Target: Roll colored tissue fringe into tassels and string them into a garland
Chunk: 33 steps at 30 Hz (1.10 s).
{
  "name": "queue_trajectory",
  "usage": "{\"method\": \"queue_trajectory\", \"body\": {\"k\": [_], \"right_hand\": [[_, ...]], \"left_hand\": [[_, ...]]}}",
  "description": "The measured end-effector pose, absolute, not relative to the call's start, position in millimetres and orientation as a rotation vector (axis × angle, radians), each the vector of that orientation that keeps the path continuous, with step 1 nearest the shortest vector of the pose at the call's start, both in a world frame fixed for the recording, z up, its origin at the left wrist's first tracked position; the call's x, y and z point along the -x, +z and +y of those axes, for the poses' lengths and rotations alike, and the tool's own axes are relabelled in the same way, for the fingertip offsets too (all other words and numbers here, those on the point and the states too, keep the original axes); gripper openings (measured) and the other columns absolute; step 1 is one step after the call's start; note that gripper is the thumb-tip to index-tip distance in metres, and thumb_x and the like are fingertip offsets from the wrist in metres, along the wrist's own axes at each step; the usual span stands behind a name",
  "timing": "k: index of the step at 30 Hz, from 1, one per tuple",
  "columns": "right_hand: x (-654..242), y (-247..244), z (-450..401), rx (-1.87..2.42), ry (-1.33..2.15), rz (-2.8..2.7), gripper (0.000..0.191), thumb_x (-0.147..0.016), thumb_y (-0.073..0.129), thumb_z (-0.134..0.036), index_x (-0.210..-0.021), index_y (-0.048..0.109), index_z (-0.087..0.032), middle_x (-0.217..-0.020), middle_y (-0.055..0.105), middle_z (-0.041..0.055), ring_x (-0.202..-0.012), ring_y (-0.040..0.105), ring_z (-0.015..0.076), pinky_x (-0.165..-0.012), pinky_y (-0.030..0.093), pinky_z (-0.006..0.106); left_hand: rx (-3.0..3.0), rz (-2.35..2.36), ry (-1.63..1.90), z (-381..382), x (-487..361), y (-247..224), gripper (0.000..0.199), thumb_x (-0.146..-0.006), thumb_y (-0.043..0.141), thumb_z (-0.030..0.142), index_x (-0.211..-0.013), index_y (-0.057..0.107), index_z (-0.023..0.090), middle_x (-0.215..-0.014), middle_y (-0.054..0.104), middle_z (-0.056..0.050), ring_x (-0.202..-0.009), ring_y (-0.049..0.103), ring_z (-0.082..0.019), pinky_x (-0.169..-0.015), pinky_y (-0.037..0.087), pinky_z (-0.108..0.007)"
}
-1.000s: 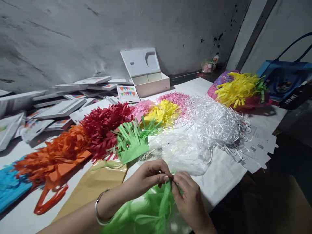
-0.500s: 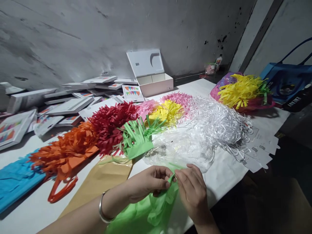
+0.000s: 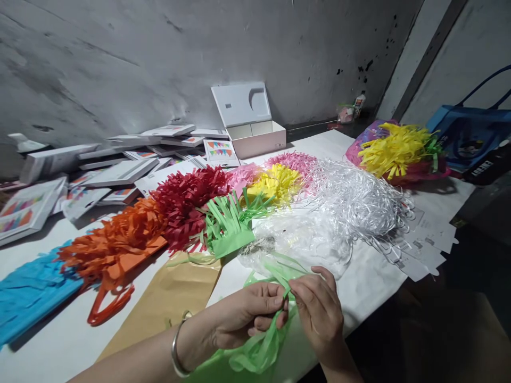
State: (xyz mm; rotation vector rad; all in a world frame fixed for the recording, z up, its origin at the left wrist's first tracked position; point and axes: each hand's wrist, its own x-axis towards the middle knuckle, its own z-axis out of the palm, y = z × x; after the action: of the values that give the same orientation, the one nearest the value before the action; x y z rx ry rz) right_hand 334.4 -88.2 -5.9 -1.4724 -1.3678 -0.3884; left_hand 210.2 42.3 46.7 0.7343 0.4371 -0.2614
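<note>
Near the bottom centre, green tissue paper (image 3: pixel 259 348) with long thin strips hangs between and below my hands. My left hand (image 3: pixel 255 308), with a silver bangle at the wrist, pinches the gathered strips. The fingertips of my right hand (image 3: pixel 319 308) are closed on the same green tissue, right beside the left fingertips. Loose strips spread above the hands toward the clear plastic wrap. A brown paper sheet (image 3: pixel 167 292) lies under and left of my left forearm. Just behind is a green fringed bundle (image 3: pixel 229 231).
Fringed bundles in blue (image 3: pixel 32 292), orange (image 3: pixel 115 239), red (image 3: pixel 187 202) and yellow (image 3: pixel 275 183) line the table. White string (image 3: pixel 355 197) is heaped right of centre. Printed boxes (image 3: pixel 123 173) and an open box (image 3: pixel 257 141) stand along the wall.
Strips of the green tissue have risen above my hands and spread out. My left hand has turned slightly and shifted right and down, its grip tighter around the gathered part. The view has shifted slightly.
</note>
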Motion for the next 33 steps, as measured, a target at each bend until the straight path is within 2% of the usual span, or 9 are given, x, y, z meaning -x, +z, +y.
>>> {"method": "queue_trajectory", "body": {"k": [5, 8, 10, 15, 18, 21, 25, 29, 33], "right_hand": [[-333, -5, -92, 1.445, -0.367, -1.345, 0.026, -0.095, 0.052, -0.007, -0.112, 0.062, -0.024, -0.086, 0.071, 0.001, -0.081, 0.07, 0.0175, -0.1, 0.047, 0.051], [-333, -5, -96, 1.464, -0.376, -1.492, 0.029, -0.095, 0.052, -0.007, -0.116, 0.062, -0.023, -0.095, 0.073, 0.0035, -0.091, 0.07, 0.0196, -0.105, 0.043, 0.053], [-331, -5, -97, 1.471, -0.374, -1.549, 0.027, -0.095, 0.051, -0.007, -0.116, 0.062, -0.021, -0.092, 0.073, 0.004, -0.09, 0.07, 0.0192, -0.106, 0.042, 0.052], [-322, -4, -91, 1.484, -0.403, -1.402, 0.022, -0.093, 0.056, -0.006, -0.109, 0.062, -0.019, -0.085, 0.071, 0.003, -0.08, 0.069, 0.017, -0.102, 0.048, 0.049], [-315, 0, -88, 1.453, -0.292, -1.257, 0.021, -0.094, 0.053, -0.007, -0.104, 0.064, -0.022, -0.083, 0.069, 0.0015, -0.076, 0.068, 0.0161, -0.097, 0.052, 0.047], [-308, 3, -88, 1.413, -0.106, -1.125, 0.019, -0.095, 0.051, -0.011, -0.1, 0.066, -0.022, -0.085, 0.069, 0.0029, -0.082, 0.069, 0.0181, -0.089, 0.058, 0.041], [-302, -5, -89, 1.379, 0.038, -1.064, 0.021, -0.097, 0.053, -0.016, -0.11, 0.068, -0.022, -0.097, 0.069, 0.0073, -0.093, 0.07, 0.0201, -0.079, 0.061, 0.032], [-301, -15, -87, 1.378, -0.088, -1.084, 0.035, -0.095, 0.056, -0.009, -0.124, 0.067, -0.025, -0.101, 0.069, 0.0075, -0.095, 0.069, 0.0184, -0.079, 0.061, 0.028], [-303, -15, -87, 1.366, -0.008, -1.162, 0.042, -0.098, 0.048, -0.008, -0.134, 0.06, -0.025, -0.104, 0.068, 0.0084, -0.098, 0.069, 0.0181, -0.08, 0.06, 0.028]], "left_hand": [[-0.83, 0.466, -0.249, 43, -206, 44, 0.042, -0.065, 0.09, 0.039, -0.073, 0.059, 0.012, -0.065, 0.065, -0.003, -0.037, 0.034, -0.001, -0.035, 0.007, -0.019], [-0.901, 0.494, -0.205, 46, -204, 42, 0.04, -0.065, 0.09, 0.039, -0.073, 0.059, 0.013, -0.064, 0.065, 0.0, -0.037, 0.037, -0.001, -0.035, 0.013, -0.018], [-0.979, 0.513, -0.157, 48, -203, 42, 0.04, -0.065, 0.09, 0.041, -0.075, 0.061, 0.014, -0.061, 0.063, 0.002, -0.038, 0.036, -0.002, -0.035, 0.016, -0.017], [-1.124, 0.506, -0.129, 49, -201, 41, 0.04, -0.066, 0.089, 0.043, -0.075, 0.065, 0.013, -0.058, 0.055, 0.004, -0.046, 0.042, -0.005, -0.039, 0.029, -0.016], [-1.144, 0.492, -0.081, 45, -200, 39, 0.039, -0.067, 0.088, 0.044, -0.074, 0.066, 0.013, -0.057, 0.051, 0.005, -0.047, 0.042, -0.006, -0.042, 0.032, -0.017], [-1.174, 0.487, 0.01, 40, -201, 34, 0.04, -0.069, 0.086, 0.046, -0.071, 0.065, 0.012, -0.057, 0.05, 0.004, -0.049, 0.044, -0.007, -0.044, 0.033, -0.018], [-1.251, 0.494, 0.148, 35, -204, 33, 0.041, -0.073, 0.082, 0.049, -0.071, 0.066, 0.012, -0.066, 0.053, 0.001, -0.054, 0.049, -0.009, -0.048, 0.039, -0.021], [-1.389, 0.426, 0.167, 35, -204, 37, 0.045, -0.083, 0.07, 0.057, -0.081, 0.069, 0.012, -0.076, 0.058, -0.003, -0.063, 0.057, -0.014, -0.058, 0.05, -0.027], [-1.511, 0.434, 0.128, 39, -201, 40, 0.048, -0.087, 0.063, 0.06, -0.086, 0.065, 0.012, -0.076, 0.057, -0.003, -0.064, 0.057, -0.015, -0.062, 0.049, -0.028]]}}
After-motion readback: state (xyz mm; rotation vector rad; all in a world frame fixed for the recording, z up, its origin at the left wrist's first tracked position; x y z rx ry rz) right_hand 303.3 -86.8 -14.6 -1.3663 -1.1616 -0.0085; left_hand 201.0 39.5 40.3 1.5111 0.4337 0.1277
